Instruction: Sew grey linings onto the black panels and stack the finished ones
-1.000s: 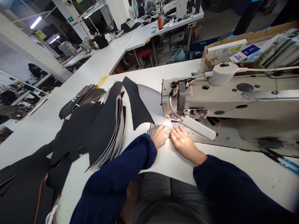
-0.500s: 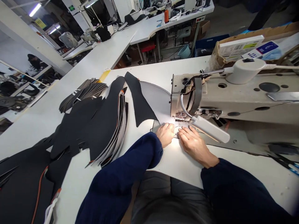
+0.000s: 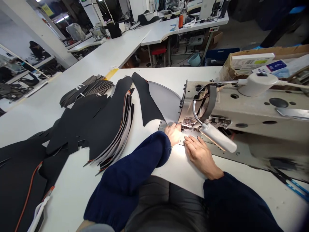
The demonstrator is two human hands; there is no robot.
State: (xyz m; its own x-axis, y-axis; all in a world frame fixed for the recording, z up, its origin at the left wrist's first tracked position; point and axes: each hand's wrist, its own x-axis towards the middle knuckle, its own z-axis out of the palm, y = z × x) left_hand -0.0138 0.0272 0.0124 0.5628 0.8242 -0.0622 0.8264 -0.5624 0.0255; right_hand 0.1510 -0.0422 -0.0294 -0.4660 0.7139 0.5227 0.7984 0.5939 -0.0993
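Observation:
My left hand (image 3: 173,133) rests at the needle area of the sewing machine (image 3: 214,106), fingers bent and pressed together; whatever lies under them is hidden. Just beyond it, the near end of a grey panel (image 3: 166,100) meets the fingertips. A black cut piece (image 3: 148,103) partly covers that panel, its corner pointing at the hand. My right hand (image 3: 199,154) lies palm down with fingers stretched out, their tips on the metal plate (image 3: 191,132) before the presser foot. The machine's lamp (image 3: 218,138) lights the spot from the right.
Stacked black pieces (image 3: 96,129) with grey undersides spread over the white table (image 3: 72,180) at left. Behind them sits a fanned bundle of dark strips (image 3: 89,88). A cardboard box (image 3: 227,66) stands behind the machine; blue-handled scissors (image 3: 294,188) lie at right.
The view has shifted slightly. Both hands stay by the needle area; the right fingertips sit a little farther from the presser foot, showing more of the metal plate.

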